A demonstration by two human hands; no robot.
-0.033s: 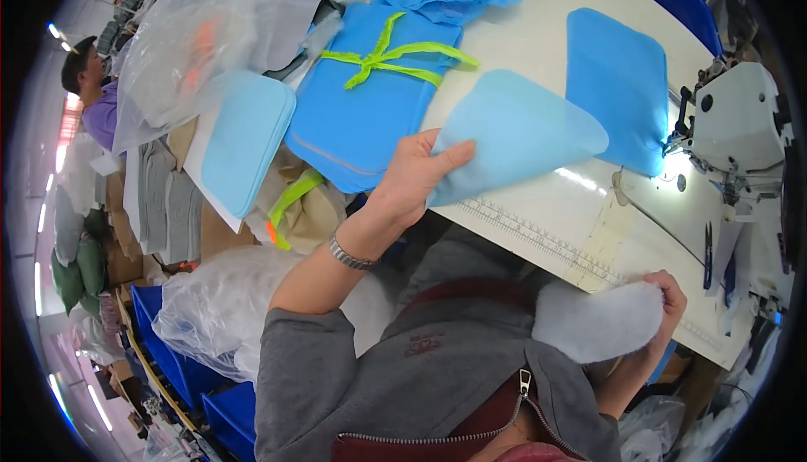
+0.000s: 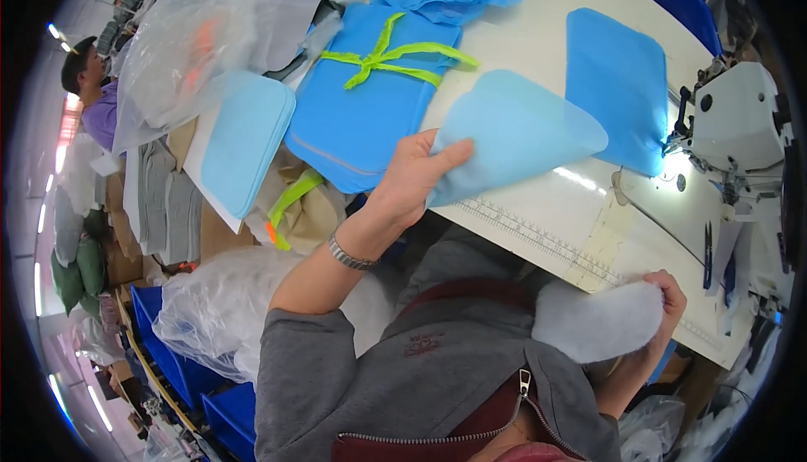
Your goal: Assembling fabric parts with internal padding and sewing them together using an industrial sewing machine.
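The left hand pinched a light blue sheet near its left end, thumb flat on top; the other fingers were mostly hidden beneath. We saw the sheet's long axis run roughly left to right, its rounded, narrower tip pointing right toward a white sewing machine. The sheet was above the near edge of the white worktop, its far right part overlapping a deeper blue panel; we could not tell whether its underside touched the worktop.

The right hand gripped the right end of a fluffy white pad, which lay crosswise at the worktop's near edge, its free end pointing left across the lap. Part of that palm was hidden by the pad.

The left elbow was bent, the forearm slanting up and right, a metal band round the wrist. The right forearm rose from below, largely covered by the grey jacket.

Farther left we found a blue stack tied with yellow-green ribbon, then paler blue pieces. A person in purple was partly hidden by clear plastic; the black fisheye rim cut off the outermost things.
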